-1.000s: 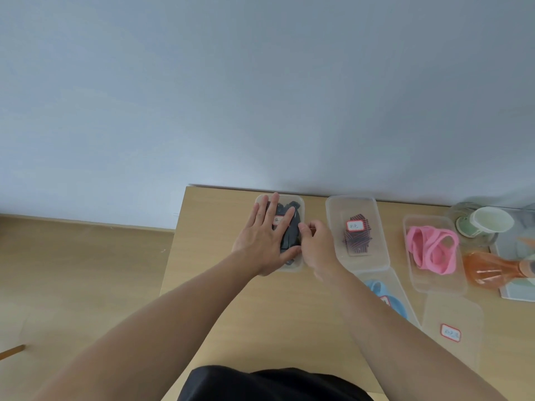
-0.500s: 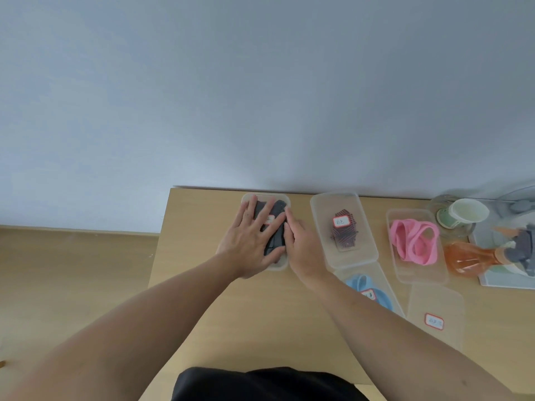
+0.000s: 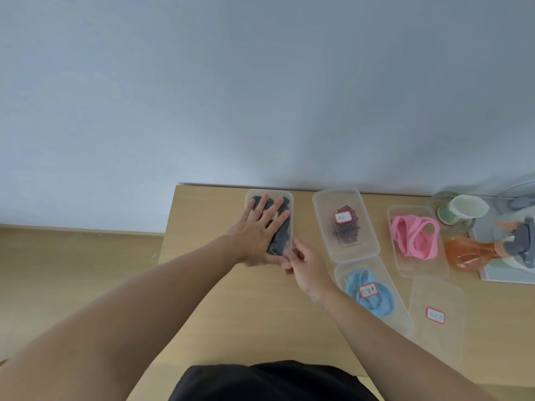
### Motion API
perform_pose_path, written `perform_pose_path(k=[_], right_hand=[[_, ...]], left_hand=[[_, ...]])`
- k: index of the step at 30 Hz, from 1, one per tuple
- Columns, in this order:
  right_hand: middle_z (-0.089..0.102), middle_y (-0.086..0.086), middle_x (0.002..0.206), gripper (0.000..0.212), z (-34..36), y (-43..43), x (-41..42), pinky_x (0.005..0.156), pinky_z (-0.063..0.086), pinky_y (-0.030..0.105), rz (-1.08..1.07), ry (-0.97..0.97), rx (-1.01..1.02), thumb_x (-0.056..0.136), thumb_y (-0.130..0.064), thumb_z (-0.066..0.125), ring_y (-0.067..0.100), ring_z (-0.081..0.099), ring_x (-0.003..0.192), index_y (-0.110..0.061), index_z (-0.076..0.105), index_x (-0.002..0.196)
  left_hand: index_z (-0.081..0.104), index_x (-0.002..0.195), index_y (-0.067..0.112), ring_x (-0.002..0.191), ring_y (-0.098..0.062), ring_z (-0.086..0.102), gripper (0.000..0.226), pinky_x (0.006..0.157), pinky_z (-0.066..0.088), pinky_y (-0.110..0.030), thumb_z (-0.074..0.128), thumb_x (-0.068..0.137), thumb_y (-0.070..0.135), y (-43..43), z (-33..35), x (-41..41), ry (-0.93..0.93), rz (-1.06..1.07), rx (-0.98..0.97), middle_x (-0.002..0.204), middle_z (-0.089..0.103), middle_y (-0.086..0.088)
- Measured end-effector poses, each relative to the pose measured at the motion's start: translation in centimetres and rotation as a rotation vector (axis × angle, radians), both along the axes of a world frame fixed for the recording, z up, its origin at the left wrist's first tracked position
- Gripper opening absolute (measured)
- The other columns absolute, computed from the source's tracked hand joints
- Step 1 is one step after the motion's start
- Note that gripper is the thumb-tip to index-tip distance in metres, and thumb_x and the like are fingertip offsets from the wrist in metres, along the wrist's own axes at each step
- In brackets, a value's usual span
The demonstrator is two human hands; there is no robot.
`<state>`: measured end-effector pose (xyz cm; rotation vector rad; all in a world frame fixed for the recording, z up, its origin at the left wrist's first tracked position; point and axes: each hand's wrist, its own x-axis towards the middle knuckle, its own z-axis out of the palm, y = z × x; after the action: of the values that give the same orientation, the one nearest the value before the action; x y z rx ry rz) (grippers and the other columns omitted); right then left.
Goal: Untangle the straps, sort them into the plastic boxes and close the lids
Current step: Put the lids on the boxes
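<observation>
Left hand (image 3: pixel 257 235) flat, fingers straight, pressing lid of clear plastic box (image 3: pixel 290 198) holding dark straps (image 3: pixel 280 241), far left on wooden worktop (image 3: pixel 231 299). Box long axis runs away from me. Right hand (image 3: pixel 307 264) nearer its near-right corner, fingers curled there; whether they pinch rim, cannot tell.

Wall: we face a plain pale blue-grey painted wall (image 3: pixel 260 82), softly and evenly lit.
Worktop: a light wooden worktop (image 3: pixel 260 314) set against it.
Floor: to our left, a tan wood-look floor (image 3: pixel 72 256) meets the wall.
</observation>
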<state>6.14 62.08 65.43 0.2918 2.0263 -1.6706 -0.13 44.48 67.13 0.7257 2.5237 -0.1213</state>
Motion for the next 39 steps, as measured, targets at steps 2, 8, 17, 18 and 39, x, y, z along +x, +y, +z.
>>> perform_pose_path(k=[2,8,17,18,39], right_hand=[[0.06,-0.015,0.059,0.033,0.5,0.1,0.0,0.069,0.054,0.025,-0.052,-0.069,-0.087,0.102,-0.005,0.054,0.008,0.055,0.062,-0.014,0.059,0.134],[0.068,-0.006,0.067,0.045,0.8,-0.5,0.4,0.066,0.055,0.026,-0.184,-0.13,-0.182,0.101,-0.004,0.056,0.014,0.061,0.065,-0.017,0.052,0.143],[0.066,0.013,0.075,0.048,1.4,-1.3,1.0,0.061,0.056,0.028,-0.259,-0.139,-0.088,0.102,-0.009,0.057,0.018,0.067,0.062,-0.015,0.047,0.149],[0.066,0.013,0.077,0.048,1.5,-1.4,1.1,0.063,0.057,0.028,-0.255,-0.132,-0.054,0.102,-0.011,0.056,0.018,0.069,0.065,-0.016,0.048,0.148],[0.061,0.007,0.119,0.034,3.1,9.8,9.0,0.089,0.047,0.045,-0.515,0.228,0.987,0.086,-0.026,0.07,0.032,0.056,0.111,-0.015,0.068,0.119]], left_hand=[[-0.024,0.157,0.022,0.149,-0.036,-0.033,0.123,0.123,-0.013,-0.055,0.017,0.071,0.1,0.0,-0.2,0.2,0.039,-0.006,-0.007,0.164,-0.033,-0.006],[-0.016,0.16,0.028,0.153,-0.035,-0.026,0.114,0.124,-0.009,-0.055,0.007,0.074,0.099,-0.2,-1.0,1.3,0.185,0.019,0.059,0.167,-0.025,-0.007],[-0.01,0.16,0.036,0.154,-0.037,-0.022,0.114,0.124,-0.011,-0.056,0.01,0.07,0.102,-0.5,-1.4,1.2,0.222,0.005,0.104,0.167,-0.025,-0.008],[-0.009,0.161,0.035,0.154,-0.037,-0.021,0.115,0.124,-0.011,-0.056,0.013,0.071,0.102,-0.5,-1.4,1.2,0.226,0.006,0.109,0.168,-0.023,-0.008],[0.059,0.135,0.017,0.137,-0.04,0.045,0.078,0.121,0.021,-0.05,0.045,0.08,0.071,2.1,0.6,4.0,0.444,-0.01,0.384,0.142,0.053,-0.013]])
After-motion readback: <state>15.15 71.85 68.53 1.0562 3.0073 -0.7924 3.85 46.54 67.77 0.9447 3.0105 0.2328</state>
